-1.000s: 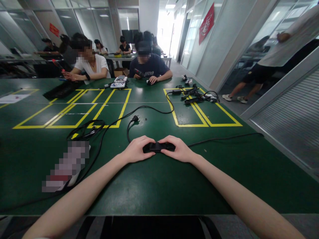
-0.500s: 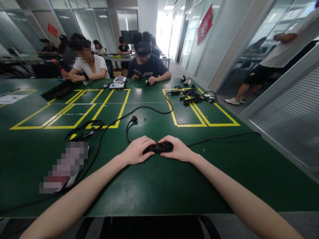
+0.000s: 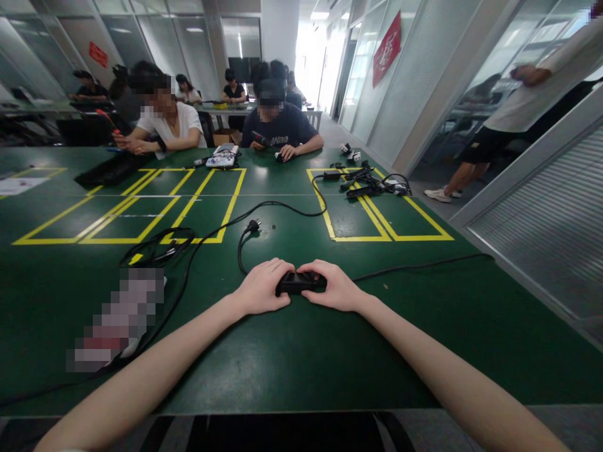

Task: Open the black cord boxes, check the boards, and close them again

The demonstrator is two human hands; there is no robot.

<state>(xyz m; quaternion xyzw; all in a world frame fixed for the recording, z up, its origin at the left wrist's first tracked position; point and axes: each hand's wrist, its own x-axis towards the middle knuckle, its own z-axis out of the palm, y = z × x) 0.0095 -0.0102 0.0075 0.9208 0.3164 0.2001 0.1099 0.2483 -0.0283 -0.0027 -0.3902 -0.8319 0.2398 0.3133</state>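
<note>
A black power adapter (image 3: 296, 284) lies on the green table in front of me, its front side facing me. My left hand (image 3: 266, 285) closes round its left end, fingers on top and thumb low at the front. Around the right end my right hand (image 3: 333, 285) curls in the same way. Both ends are partly hidden by the fingers. From beside my left hand a short cord leads up to a black plug (image 3: 253, 226). A thin black cable (image 3: 414, 266) runs off to the right from behind my right hand.
A power strip, blurred out (image 3: 120, 320), lies at left beside a coiled black cable (image 3: 164, 246). Yellow tape (image 3: 233, 204) marks boxes on the table (image 3: 292, 370). Black adapters and cables (image 3: 370, 182) are heaped at back right. Two people sit opposite; another stands at right.
The adapter has turned slightly, showing more of its front side. Both hands keep hold of it and have barely moved. My view has shifted a little.
</note>
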